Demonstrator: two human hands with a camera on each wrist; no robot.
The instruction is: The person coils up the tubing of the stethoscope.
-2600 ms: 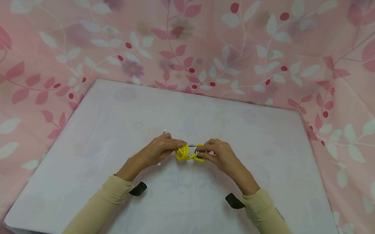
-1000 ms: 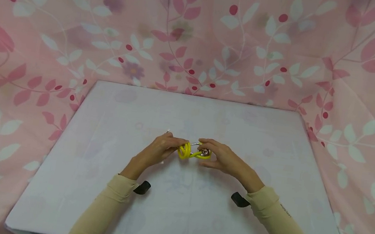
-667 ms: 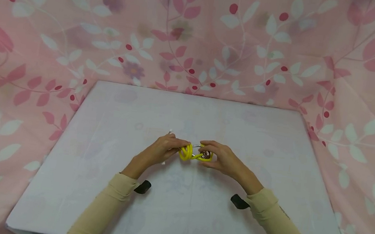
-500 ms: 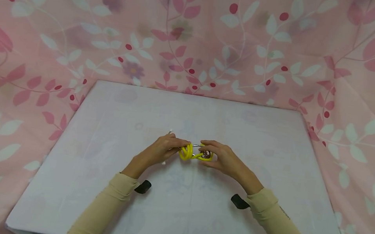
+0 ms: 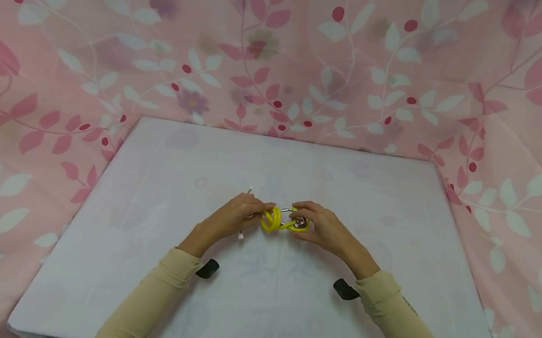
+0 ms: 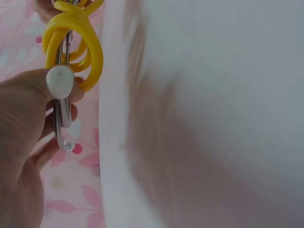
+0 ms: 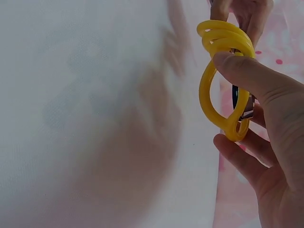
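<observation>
A stethoscope with coiled yellow tubing (image 5: pixel 271 220) is held up between my two hands over the middle of the table. My left hand (image 5: pixel 231 215) pinches the metal ear tubes (image 6: pixel 64 116) beside the coil, with the white ear tips sticking out past the fingers; one ear tip (image 6: pixel 60 81) faces the left wrist camera. From the other side, my right hand (image 5: pixel 322 227) holds the looped end of the tubing (image 7: pixel 205 92), thumb on top near the coil and fingers below. The round metal chest piece (image 5: pixel 299 222) sits inside that loop, partly hidden in the right wrist view.
A white cloth-covered table (image 5: pixel 252 315) spreads under both hands. Pink floral curtains (image 5: pixel 286 51) hang behind it and on both sides. Black wrist mounts (image 5: pixel 207 268) show below the beige sleeves (image 5: pixel 151 296).
The right fingers have spread from a tight pinch, baring the chest piece. Both hands and the stethoscope have drifted slightly right. The left fingers have shifted a little on the ear tubes.
</observation>
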